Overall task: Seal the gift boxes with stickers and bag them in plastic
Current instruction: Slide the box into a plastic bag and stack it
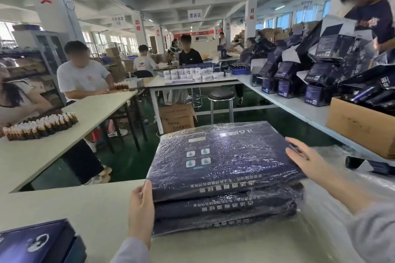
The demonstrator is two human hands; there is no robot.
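Three dark blue gift boxes in clear plastic bags lie stacked on the white table (64, 205) in front of me. The top bagged box (222, 155) shows its back face with white icons and text. My left hand (140, 209) grips the near left corner of the top box, thumb on top and fingers down the stack's side. My right hand (303, 159) lies along the top box's right edge with the fingers fairly straight. An unbagged dark blue box (36, 241) lies at the bottom left corner.
Loose clear plastic bags (333, 209) are spread at my right. A long table on the right holds a cardboard carton (359, 125) and piles of dark packaging. Small brown bottles (40, 125) stand on the left table. Several people work around; a stool (221, 102) stands on the green floor.
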